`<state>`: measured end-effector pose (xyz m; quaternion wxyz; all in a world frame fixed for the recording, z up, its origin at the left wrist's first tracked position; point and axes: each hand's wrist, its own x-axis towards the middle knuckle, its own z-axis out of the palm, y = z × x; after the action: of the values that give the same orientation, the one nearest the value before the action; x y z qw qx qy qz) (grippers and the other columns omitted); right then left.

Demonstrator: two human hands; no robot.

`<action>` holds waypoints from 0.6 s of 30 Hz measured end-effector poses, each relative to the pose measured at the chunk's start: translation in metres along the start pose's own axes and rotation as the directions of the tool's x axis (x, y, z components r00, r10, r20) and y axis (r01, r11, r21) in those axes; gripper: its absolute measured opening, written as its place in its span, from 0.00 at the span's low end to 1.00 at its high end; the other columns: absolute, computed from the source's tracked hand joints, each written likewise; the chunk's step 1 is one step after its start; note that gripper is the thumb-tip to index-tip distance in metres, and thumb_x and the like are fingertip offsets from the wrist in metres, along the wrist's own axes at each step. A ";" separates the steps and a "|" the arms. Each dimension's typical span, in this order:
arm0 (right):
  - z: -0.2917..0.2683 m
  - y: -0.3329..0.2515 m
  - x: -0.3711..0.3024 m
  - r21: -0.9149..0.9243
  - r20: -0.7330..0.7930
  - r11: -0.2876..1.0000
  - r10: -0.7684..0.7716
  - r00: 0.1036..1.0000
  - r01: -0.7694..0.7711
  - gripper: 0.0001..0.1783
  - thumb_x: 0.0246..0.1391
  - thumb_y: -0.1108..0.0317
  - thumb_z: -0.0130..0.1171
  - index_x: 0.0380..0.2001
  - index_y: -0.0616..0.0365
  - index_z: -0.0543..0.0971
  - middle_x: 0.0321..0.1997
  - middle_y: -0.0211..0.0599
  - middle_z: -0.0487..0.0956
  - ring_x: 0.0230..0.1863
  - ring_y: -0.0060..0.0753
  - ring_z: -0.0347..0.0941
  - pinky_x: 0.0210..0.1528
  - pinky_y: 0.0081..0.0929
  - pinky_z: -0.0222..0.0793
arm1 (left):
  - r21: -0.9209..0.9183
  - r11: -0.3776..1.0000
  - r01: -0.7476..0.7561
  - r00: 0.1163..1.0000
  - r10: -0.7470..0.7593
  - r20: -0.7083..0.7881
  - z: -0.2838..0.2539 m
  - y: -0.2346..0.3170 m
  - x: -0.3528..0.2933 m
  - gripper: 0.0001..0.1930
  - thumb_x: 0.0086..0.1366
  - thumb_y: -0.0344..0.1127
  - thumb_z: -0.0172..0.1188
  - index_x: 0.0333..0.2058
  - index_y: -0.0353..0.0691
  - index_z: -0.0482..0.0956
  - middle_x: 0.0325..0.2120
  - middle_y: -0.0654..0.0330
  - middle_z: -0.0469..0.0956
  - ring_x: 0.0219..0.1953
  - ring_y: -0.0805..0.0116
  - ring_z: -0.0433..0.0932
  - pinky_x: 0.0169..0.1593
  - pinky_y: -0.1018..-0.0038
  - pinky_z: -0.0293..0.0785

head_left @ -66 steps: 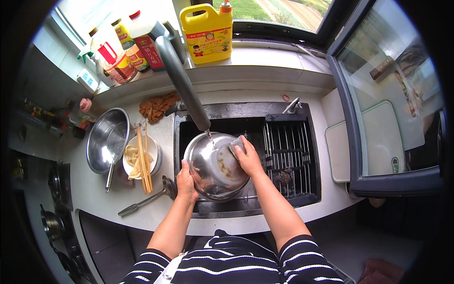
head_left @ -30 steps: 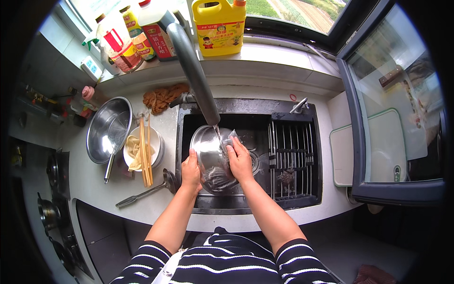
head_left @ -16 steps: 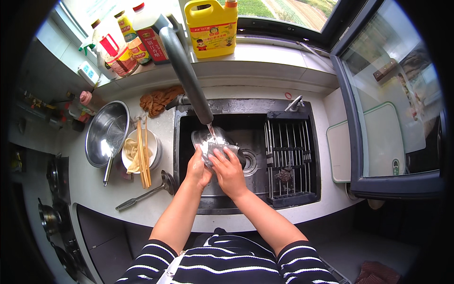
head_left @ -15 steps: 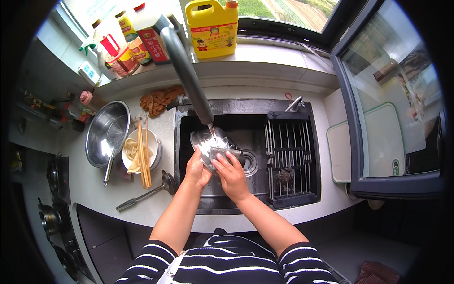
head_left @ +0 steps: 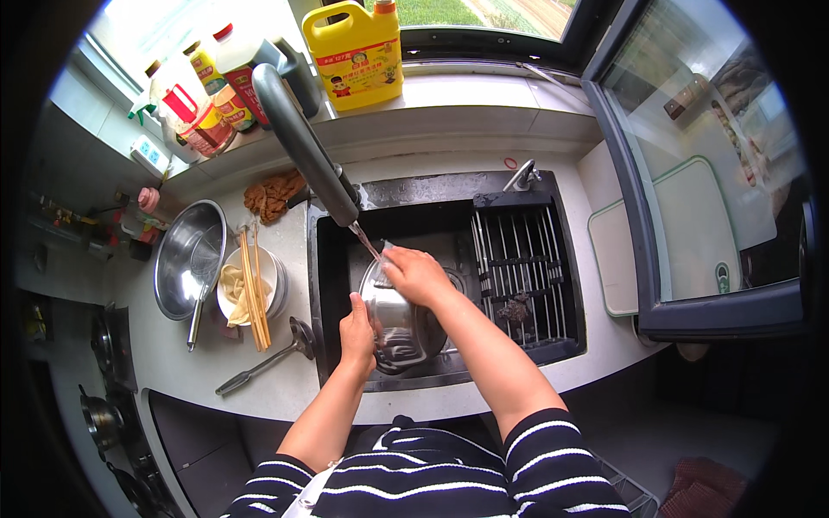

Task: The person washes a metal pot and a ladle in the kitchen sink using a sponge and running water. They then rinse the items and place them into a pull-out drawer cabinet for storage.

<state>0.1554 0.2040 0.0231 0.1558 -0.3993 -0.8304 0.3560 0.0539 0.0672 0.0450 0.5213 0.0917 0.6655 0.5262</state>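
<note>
Steel bowl point(head_left: 393, 321) is tipped, long outline front-to-back, mouth direction unclear tbh; left hand point(head_left: 357, 335) clasps its left side, right hand point(head_left: 418, 274) presses a grey pad point(head_left: 385, 249) on its far edge.

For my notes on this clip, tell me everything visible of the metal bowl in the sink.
The bowl is round, shiny and silvery, apparently metal. It is held tilted in the black sink, below the faucet, whose water falls near its upper edge. The left hand grips its left side; the right hand, with a greyish pad, covers part of its top.
</note>
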 end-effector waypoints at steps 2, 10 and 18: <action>-0.003 0.031 0.010 0.221 0.028 0.964 0.143 0.989 -0.146 0.26 0.57 0.50 0.43 0.51 0.56 0.74 0.55 0.44 0.72 0.57 0.47 0.66 0.60 0.33 0.57 | -0.010 0.997 -0.074 0.995 0.075 0.059 -0.010 -0.003 -0.002 0.31 0.64 0.65 0.39 0.26 0.38 0.71 0.11 0.65 0.64 0.10 0.76 0.64 0.13 0.77 0.66; 0.004 0.065 -0.026 0.938 0.084 0.285 0.356 0.931 -0.194 0.26 0.65 0.54 0.40 0.58 0.61 0.66 0.58 0.36 0.69 0.58 0.26 0.63 0.61 0.23 0.55 | -0.527 0.833 0.171 0.960 -0.261 -0.100 -0.029 0.021 0.016 0.27 0.65 0.62 0.39 0.43 0.43 0.68 0.27 0.60 0.72 0.31 0.59 0.75 0.34 0.53 0.77; 0.033 -0.018 -0.056 0.162 -0.416 0.952 0.306 0.856 -0.261 0.37 0.61 0.53 0.42 0.65 0.60 0.46 0.69 0.56 0.44 0.69 0.61 0.37 0.67 0.52 0.36 | -0.587 0.786 0.196 0.871 -0.414 -0.264 -0.008 -0.009 0.050 0.30 0.67 0.63 0.29 0.33 0.42 0.70 0.22 0.54 0.70 0.25 0.56 0.67 0.29 0.54 0.67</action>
<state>0.1624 0.1372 0.0144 0.3031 -0.5784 -0.6876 0.3173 0.0296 0.0917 0.0072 0.4664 -0.2738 0.5825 0.6068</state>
